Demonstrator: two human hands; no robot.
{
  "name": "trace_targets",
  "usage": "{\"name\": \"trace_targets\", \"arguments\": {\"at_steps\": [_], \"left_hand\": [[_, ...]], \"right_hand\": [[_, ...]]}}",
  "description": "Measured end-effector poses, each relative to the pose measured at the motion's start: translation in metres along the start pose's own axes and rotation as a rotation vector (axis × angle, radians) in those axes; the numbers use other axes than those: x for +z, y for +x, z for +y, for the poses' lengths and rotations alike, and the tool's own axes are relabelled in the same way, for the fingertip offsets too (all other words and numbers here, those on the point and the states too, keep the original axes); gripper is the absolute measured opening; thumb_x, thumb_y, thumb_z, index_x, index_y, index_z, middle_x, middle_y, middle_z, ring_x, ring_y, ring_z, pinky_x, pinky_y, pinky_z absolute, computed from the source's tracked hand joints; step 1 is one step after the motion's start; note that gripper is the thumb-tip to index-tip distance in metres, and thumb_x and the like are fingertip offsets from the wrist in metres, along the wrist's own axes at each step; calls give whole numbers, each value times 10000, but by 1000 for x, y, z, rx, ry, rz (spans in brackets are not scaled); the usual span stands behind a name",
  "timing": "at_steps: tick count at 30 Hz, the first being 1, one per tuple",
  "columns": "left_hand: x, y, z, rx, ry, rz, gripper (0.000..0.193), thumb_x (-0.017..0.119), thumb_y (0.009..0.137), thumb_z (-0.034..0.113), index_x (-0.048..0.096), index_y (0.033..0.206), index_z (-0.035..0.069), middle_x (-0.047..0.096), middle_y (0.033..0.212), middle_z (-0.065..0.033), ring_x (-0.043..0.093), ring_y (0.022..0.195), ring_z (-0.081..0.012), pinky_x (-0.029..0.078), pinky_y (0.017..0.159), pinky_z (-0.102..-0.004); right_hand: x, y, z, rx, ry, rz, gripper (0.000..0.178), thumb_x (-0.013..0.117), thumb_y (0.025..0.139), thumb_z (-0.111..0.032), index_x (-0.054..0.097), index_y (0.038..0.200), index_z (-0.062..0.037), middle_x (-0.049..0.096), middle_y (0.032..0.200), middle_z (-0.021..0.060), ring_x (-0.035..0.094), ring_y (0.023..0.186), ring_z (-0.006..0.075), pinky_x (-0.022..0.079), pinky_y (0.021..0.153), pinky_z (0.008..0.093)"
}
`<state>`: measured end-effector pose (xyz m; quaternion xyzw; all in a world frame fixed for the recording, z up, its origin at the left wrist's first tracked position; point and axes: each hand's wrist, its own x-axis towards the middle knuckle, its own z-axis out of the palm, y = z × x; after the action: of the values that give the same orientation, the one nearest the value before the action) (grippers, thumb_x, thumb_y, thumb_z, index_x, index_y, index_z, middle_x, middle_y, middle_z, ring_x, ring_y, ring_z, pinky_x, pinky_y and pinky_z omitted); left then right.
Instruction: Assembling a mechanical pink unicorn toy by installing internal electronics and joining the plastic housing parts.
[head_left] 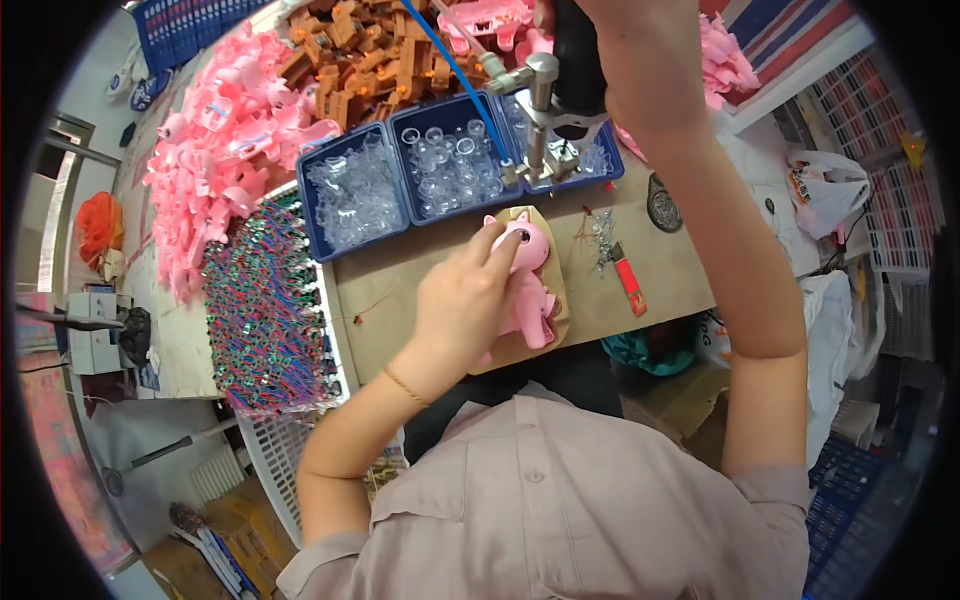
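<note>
A pink toy animal (pixel 531 305) with pointed ears and a dark eye lies on a tan pad (pixel 556 262) on the bench in front of me. My left hand (pixel 462 298) holds it down, with fingers on its head and the palm along its side. At the top, my right hand (pixel 640 75) grips a black power screwdriver (pixel 579 60); its fingers are largely hidden. Metal fittings and a blue hose stand beside the tool, above the blue bins and beyond the toy's head.
Blue bins (pixel 400 178) of clear plastic pieces stand behind the toy. Pink shells (pixel 240 120) and brown parts (pixel 370 60) are heaped beyond. A basket of coloured wires (pixel 268 310) is at left. Rightward lie a red-handled tool (pixel 629 285), loose screws (pixel 603 235) and a dish (pixel 663 204).
</note>
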<state>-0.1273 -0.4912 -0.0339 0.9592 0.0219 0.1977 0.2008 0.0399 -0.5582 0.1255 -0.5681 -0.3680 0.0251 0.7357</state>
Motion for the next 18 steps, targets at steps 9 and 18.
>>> {"name": "trace_targets", "arguments": {"at_steps": [9,18], "left_hand": [[31,-10,-4,49,78,-109,456,642,813,282,597,1182,18,598,1199,-71,562,678,-167,468,619,-297],[34,-9,-8,83,94,-113,451,612,825,253,585,1198,0,587,1233,-93,537,626,-163,457,604,-283]], "right_hand": [[-22,-28,36,-8,-20,-3,231,663,853,-250,581,885,-36,527,657,-19,482,533,48,376,487,201],[0,-34,41,-78,-40,23,244,660,853,-258,580,891,-31,529,655,-8,489,531,59,380,488,206]]}}
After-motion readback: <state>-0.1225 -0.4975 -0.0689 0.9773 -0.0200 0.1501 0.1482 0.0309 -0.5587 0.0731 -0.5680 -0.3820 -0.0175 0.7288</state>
